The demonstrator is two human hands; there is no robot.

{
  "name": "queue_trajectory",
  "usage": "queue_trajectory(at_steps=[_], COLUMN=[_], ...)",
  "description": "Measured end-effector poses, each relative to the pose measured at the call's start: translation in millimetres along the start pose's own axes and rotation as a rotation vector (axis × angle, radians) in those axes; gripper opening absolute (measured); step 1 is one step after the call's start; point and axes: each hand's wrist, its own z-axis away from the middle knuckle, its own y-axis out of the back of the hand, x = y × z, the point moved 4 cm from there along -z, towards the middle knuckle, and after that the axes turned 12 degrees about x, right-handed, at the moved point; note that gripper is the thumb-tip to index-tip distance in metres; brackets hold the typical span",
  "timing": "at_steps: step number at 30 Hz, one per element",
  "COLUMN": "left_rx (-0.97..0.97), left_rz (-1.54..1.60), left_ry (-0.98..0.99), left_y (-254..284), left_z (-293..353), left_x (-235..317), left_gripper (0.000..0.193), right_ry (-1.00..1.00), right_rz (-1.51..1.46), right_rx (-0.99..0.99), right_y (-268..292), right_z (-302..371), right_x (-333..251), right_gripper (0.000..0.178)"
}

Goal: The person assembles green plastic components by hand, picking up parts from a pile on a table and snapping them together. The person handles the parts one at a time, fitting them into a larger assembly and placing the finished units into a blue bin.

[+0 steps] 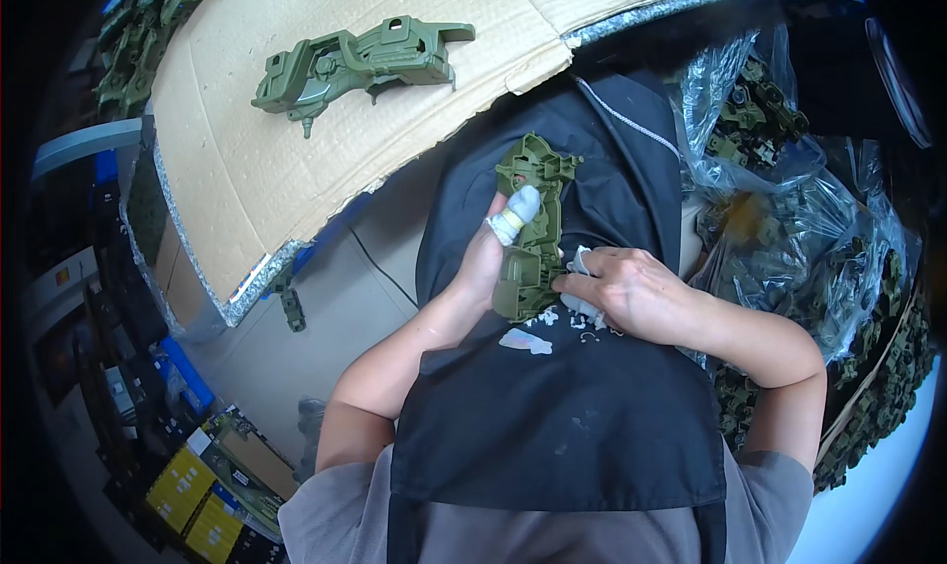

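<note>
In open space beside cardboard edge (pixel 408 155), green part (pixel 542 231)

Soft light brightens my tan cardboard-covered desk (pixel 212 170), while the space under its near edge sinks into shadow toward the right. Glare streaks the clear crinkled plastic bag (pixel 838 209). Fisheye distortion bends my view's blackened rim.

A grey speckled table (pixel 681 15) has a big flat sheet of tan cardboard (pixel 222 160) on top. On the cardboard lies one long, bumpy, dark green plastic part (pixel 400 59). The black cloth apron (pixel 552 426) over the lap has little white crumbs (pixel 547 317) and a flat pale scrap (pixel 526 342) on it.
</note>
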Motion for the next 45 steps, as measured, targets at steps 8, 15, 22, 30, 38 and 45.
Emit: queue_trajectory(at_steps=[8, 15, 22, 30, 38, 45], left_rx=[0.06, -0.012, -0.273, 0.086, 0.22, 0.102], left_rz=[0.0, -0.116, 0.142, 0.036, -0.081, 0.204], left_ry=[-0.034, 0.007, -0.308, -0.985, -1.109, -0.901], left_y=[-2, 5, 14, 25, 2, 9], left_z=[-1, -4, 75, 90, 61, 68], left_x=[-2, -2, 76, 139, 123, 129], left_gripper=[0.042, 0.048, 0.052, 0.063, 0.067, 0.055], right_ry=[-0.064, -0.048, 0.363, 0.058, 0.01, -0.17], right_rz=[-0.035, -0.041, 0.195, -0.46, -0.312, -1.104], right_rx=[-0.007, -0.171, 0.615, 0.745, 0.652, 0.415], right_y=[-18, -10, 92, 37, 20, 16], right_z=[-1, -9, -149, -120, -75, -72], right_x=[5, 11, -19, -5, -45, -15], right_gripper=[0.026, 0.046, 0.05, 0.059, 0.059, 0.062])
